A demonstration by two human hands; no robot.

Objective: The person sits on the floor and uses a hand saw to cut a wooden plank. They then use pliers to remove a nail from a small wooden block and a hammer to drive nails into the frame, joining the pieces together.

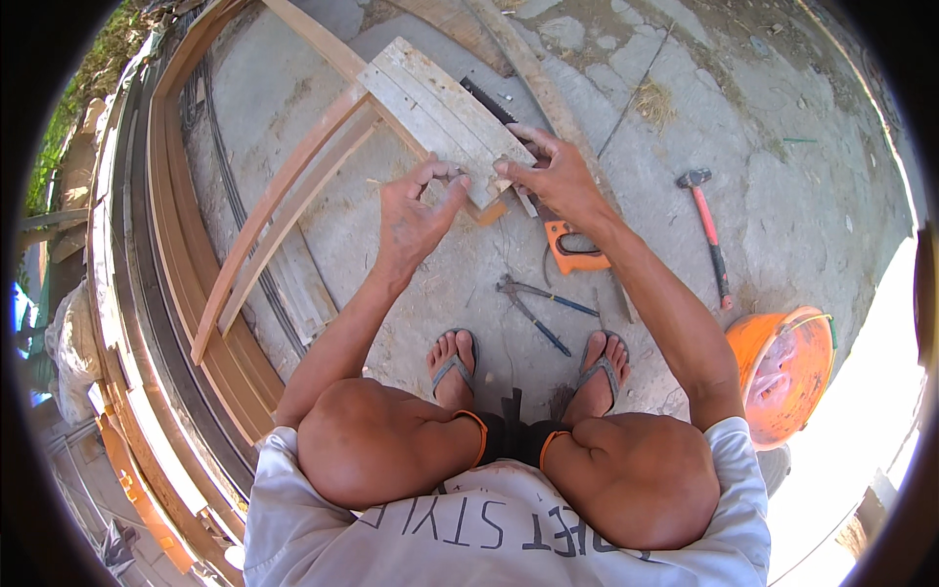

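Concrete ground (792, 205), cracked and gritty, strewn with dry straw; long brown timbers (181, 225) stacked along the left, hard sunlight at the right rim.

Pale planked board (423, 106) lies ahead of the feet, its near end between the two hands, its left edge meeting a curved timber frame (293, 181) (joined or only resting, I cannot tell); an orange-brown wood piece (488, 211) shows under the near corner.

Left hand (409, 217): thumb and forefinger narrow, tips close together at the board's near end; anything small between them is too fine to make out. Right hand (569, 188): thumb on the board top, forefinger bent at its right edge; whether they grip or merely rest, I cannot tell.

Handling, as I judge it: keep the near corner steady with one hand, work the other by fingertips only; press evenly, lest the board rock on the wood piece.

Edges and room: saw (579, 262) reaches beside and beneath the right edge, teeth near the right hand, so that side is the tight one; pincers (534, 320) lie between board and feet; hammer (706, 217) lies well apart; bare concrete between saw and hammer gives the right arm its widest room; orange bucket (749, 342) bounds it nearer the body.
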